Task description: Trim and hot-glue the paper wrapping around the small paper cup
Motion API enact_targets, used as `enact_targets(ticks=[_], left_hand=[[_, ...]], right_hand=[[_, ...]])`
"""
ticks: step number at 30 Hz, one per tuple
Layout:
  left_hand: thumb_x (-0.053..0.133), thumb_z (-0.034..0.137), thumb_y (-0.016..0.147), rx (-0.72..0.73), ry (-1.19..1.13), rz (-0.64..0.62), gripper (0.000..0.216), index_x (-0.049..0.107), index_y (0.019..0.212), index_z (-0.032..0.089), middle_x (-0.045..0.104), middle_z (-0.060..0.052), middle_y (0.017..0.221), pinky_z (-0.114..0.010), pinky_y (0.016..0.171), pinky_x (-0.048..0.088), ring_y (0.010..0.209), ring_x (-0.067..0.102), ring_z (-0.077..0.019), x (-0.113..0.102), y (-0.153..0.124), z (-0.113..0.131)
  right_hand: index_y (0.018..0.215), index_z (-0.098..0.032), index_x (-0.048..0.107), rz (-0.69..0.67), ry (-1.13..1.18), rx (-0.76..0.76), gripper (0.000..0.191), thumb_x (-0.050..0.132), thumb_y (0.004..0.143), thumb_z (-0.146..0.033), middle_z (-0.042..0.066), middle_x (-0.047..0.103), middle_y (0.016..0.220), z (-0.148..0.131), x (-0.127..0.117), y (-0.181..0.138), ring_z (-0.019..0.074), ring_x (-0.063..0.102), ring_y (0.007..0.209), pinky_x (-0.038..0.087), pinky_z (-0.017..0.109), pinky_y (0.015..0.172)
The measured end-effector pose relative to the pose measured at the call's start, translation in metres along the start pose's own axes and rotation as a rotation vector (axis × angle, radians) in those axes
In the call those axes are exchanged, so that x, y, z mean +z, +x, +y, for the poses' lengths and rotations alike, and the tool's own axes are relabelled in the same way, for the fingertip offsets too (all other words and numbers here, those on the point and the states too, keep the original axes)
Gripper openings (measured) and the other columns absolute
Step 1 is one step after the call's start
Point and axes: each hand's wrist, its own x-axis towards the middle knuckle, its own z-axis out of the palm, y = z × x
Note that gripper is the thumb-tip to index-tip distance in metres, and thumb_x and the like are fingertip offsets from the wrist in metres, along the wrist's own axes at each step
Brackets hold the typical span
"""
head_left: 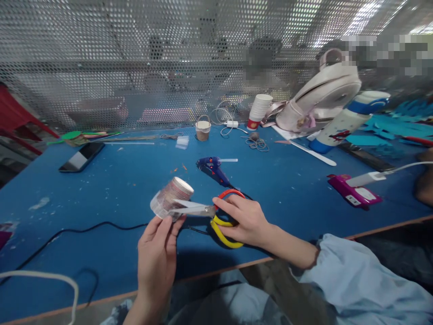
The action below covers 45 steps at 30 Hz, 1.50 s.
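My left hand [158,243] pinches the lower edge of a small paper cup [174,192] tilted on its side, with pale translucent material [158,205] around its wider end. In my right hand [248,219] is a pair of scissors [196,208] with one red and one yellow handle loop. Its blades are parted and lie at the cup's side, pointing left. Whether they cut into the material I cannot tell. Just beyond the scissors lies a dark blue glue gun [213,169] with a clear stick in its back end.
At the back stand a small bucket-like cup with a handle [203,131], stacked paper cups [260,110], a bag [321,99] and a bottle [350,122]. A phone [82,157] lies left, a purple power strip [355,192] right. A black cable [101,224] crosses the front; another person's arm [424,180] shows right.
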Motion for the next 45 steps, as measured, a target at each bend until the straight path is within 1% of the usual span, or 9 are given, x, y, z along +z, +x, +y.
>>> enact_targets(ticks=[4,8,13,18,23,26,28,31,45], left_hand=[[0.082,0.026,0.066,0.01,0.108,0.003,0.022,0.075,0.085,0.016,0.074,-0.004,0.093,-0.028,0.094,0.052,0.095,0.07,-0.0182,-0.003,-0.003,-0.005],[0.076,0.029,0.072,0.21,0.439,-0.017,0.019,0.075,0.088,0.018,0.073,-0.004,0.099,-0.026,0.095,0.048,0.102,0.066,-0.0197,-0.012,-0.006,-0.008],[0.068,0.027,0.075,0.287,0.589,-0.039,0.016,0.074,0.09,0.022,0.072,-0.001,0.09,-0.022,0.079,0.052,0.088,0.067,-0.0175,-0.016,-0.012,-0.003],[0.072,0.034,0.077,0.168,0.349,-0.057,0.019,0.073,0.088,0.019,0.071,-0.002,0.086,-0.029,0.084,0.055,0.084,0.067,-0.0173,-0.011,-0.011,-0.003],[0.078,0.032,0.072,-0.012,0.07,-0.105,0.02,0.073,0.081,0.015,0.072,-0.005,0.087,-0.045,0.09,0.058,0.089,0.068,-0.0221,-0.006,-0.007,0.002],[0.078,0.032,0.073,-0.012,0.017,-0.045,0.019,0.074,0.082,0.015,0.073,-0.007,0.092,-0.042,0.09,0.059,0.096,0.068,-0.0228,-0.004,-0.005,0.004],[0.075,0.033,0.076,0.003,0.01,-0.035,0.018,0.074,0.085,0.017,0.073,-0.007,0.099,-0.037,0.092,0.058,0.102,0.067,-0.0229,-0.003,-0.005,0.004],[0.07,0.036,0.082,0.034,0.014,-0.024,0.017,0.074,0.088,0.021,0.073,-0.007,0.102,-0.033,0.095,0.056,0.106,0.067,-0.0226,-0.002,-0.006,0.0],[0.07,0.037,0.084,0.079,0.022,-0.011,0.016,0.073,0.089,0.023,0.072,-0.003,0.099,-0.031,0.097,0.055,0.105,0.067,-0.0198,-0.002,-0.01,-0.006]], right_hand=[[0.127,-0.019,0.058,-0.029,0.407,0.316,0.046,0.067,0.085,-0.033,0.007,0.07,0.095,-0.004,0.002,0.009,0.0156,0.066,0.076,0.055,0.027,0.069],[0.12,-0.019,0.062,-0.049,0.754,0.597,0.041,0.068,0.083,-0.036,0.007,0.071,0.101,-0.007,0.012,0.024,0.0163,0.068,0.082,0.056,0.029,0.074],[0.117,-0.015,0.063,-0.033,0.962,0.714,0.045,0.071,0.079,-0.039,0.008,0.072,0.099,-0.009,0.025,0.032,0.0165,0.068,0.083,0.056,0.03,0.078],[0.121,-0.017,0.063,-0.057,0.853,0.574,0.045,0.072,0.08,-0.035,0.009,0.07,0.114,-0.016,0.02,0.029,0.0199,0.068,0.1,0.055,0.034,0.09],[0.127,-0.017,0.058,-0.046,0.542,0.336,0.044,0.066,0.086,-0.028,0.011,0.07,0.108,-0.015,0.007,0.019,0.0174,0.067,0.083,0.058,0.032,0.077],[0.129,-0.014,0.055,-0.003,0.345,0.134,0.044,0.061,0.086,-0.024,0.014,0.068,0.107,-0.015,0.0,0.01,0.0223,0.065,0.095,0.057,0.036,0.081],[0.129,-0.013,0.055,-0.028,0.226,0.062,0.044,0.059,0.087,-0.025,0.015,0.067,0.102,-0.016,-0.003,0.005,0.0238,0.065,0.094,0.057,0.034,0.074],[0.129,-0.013,0.054,-0.077,0.083,-0.007,0.043,0.054,0.089,-0.027,0.012,0.065,0.094,-0.017,-0.003,0.001,0.0224,0.064,0.083,0.055,0.031,0.063],[0.133,-0.009,0.053,-0.068,-0.121,-0.155,0.044,0.053,0.093,-0.028,0.011,0.065,0.083,-0.011,0.006,-0.005,0.0211,0.061,0.074,0.051,0.029,0.057]])
